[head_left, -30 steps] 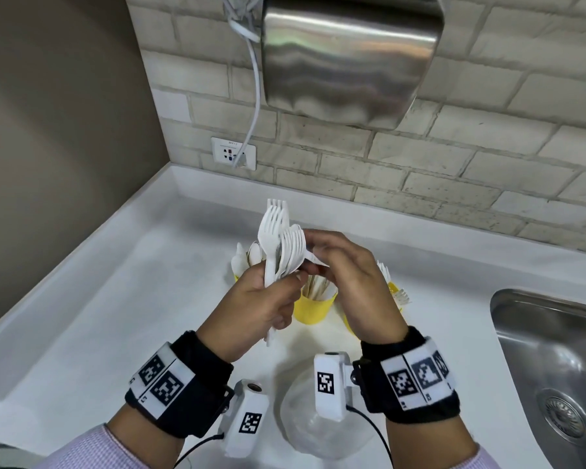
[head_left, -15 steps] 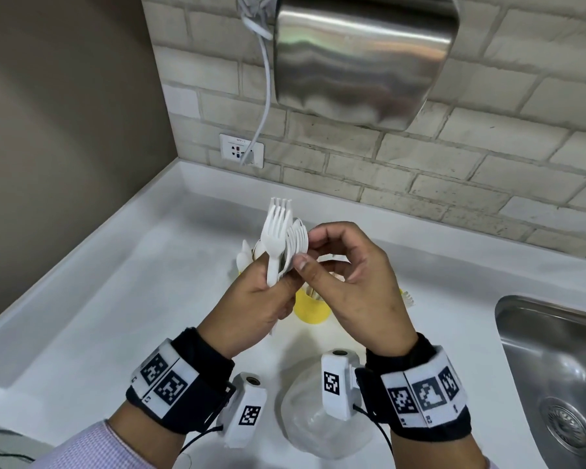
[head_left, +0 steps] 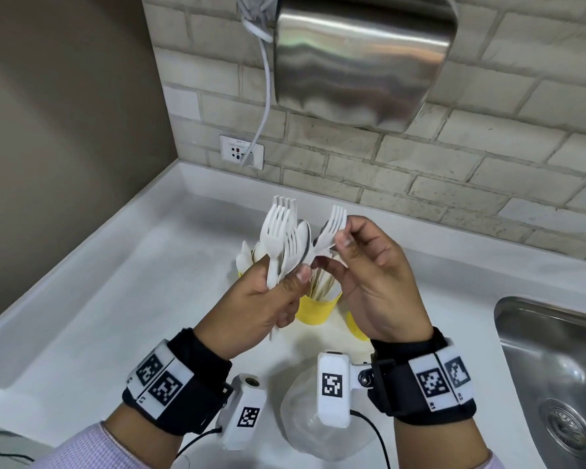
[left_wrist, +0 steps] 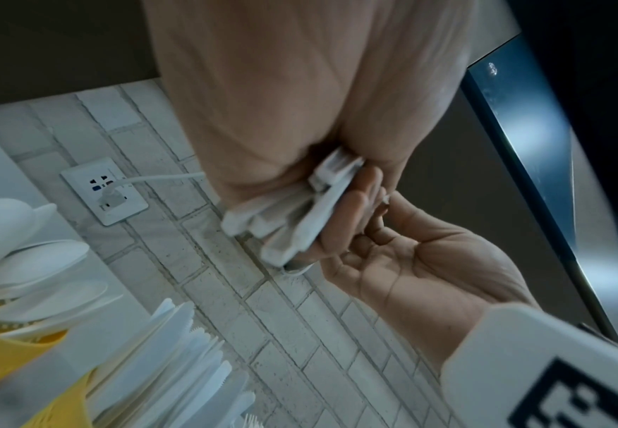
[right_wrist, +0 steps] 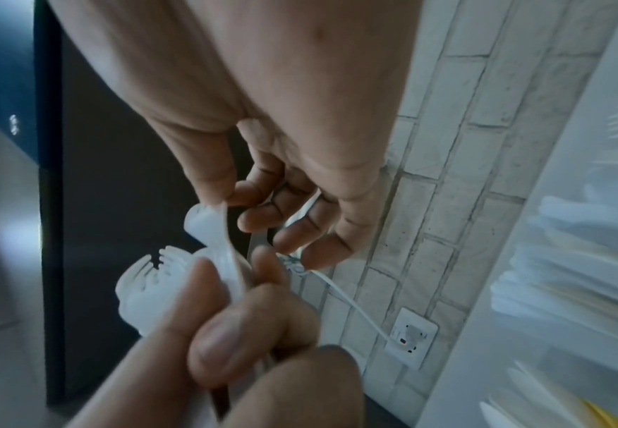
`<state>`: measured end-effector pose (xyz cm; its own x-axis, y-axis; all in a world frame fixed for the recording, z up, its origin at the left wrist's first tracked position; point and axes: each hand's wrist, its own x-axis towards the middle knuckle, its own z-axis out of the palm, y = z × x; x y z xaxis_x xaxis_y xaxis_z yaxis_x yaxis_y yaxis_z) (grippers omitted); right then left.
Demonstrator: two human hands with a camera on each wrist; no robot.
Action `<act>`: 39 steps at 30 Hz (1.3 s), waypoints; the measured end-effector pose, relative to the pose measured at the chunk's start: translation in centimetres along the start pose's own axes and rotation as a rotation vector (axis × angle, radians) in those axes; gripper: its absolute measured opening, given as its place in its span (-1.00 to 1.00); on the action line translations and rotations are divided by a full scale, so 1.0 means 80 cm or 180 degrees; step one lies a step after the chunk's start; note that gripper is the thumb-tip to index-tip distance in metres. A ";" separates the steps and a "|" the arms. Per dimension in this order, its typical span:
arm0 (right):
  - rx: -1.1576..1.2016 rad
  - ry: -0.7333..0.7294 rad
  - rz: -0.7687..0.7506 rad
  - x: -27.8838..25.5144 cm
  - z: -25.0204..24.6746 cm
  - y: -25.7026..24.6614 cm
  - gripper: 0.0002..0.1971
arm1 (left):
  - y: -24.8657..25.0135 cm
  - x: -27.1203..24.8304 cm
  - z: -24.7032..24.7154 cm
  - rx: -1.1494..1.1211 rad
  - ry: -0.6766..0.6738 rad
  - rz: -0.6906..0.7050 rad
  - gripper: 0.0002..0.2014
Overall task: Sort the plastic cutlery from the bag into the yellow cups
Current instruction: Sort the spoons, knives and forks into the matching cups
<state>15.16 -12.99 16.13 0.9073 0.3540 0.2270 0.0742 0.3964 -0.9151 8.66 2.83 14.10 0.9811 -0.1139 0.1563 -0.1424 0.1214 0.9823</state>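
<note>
My left hand [head_left: 268,299] grips a bunch of white plastic forks and spoons [head_left: 283,238] upright by their handles above the counter; their handle ends [left_wrist: 282,214] show in the left wrist view. My right hand [head_left: 369,265] pinches a single white fork [head_left: 330,228] by its neck, tilted out to the right of the bunch. Below the hands stand yellow cups: the middle cup [head_left: 317,308] holds knives, the left cup [head_left: 241,272] holds spoons [head_left: 246,257], and the right cup [head_left: 356,328] is mostly hidden by my right hand. The clear plastic bag [head_left: 305,421] lies crumpled near my wrists.
A steel sink [head_left: 555,367] is set into the white counter [head_left: 99,316] at the right. A steel hand dryer [head_left: 362,52] hangs on the brick wall, its cord [head_left: 268,82] plugged into a socket [head_left: 241,152]. A brown wall closes the left side.
My right hand has pulled one fork away from the bunch, to the right and slightly up. The left hand still holds the rest, a little higher than before.
</note>
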 end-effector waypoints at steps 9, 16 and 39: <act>0.2233 0.0130 -0.0058 0.018 -0.038 -0.032 -0.89 | -0.008 -0.001 -0.007 -0.0185 0.0169 -0.0199 -0.73; 0.1018 0.0425 0.0110 0.000 -0.004 -0.046 -0.73 | -0.009 0.001 -0.004 -0.0276 0.0187 -0.0195 -0.70; -0.1795 0.0254 -0.0474 -0.021 0.046 0.012 -0.88 | -0.007 0.010 -0.004 0.0595 0.0728 0.0297 -0.80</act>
<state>12.20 -10.05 16.10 0.8969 0.2557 0.3607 0.3920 -0.0825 -0.9163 9.55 2.98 13.63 0.9636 0.1165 0.2404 -0.2342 -0.0650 0.9700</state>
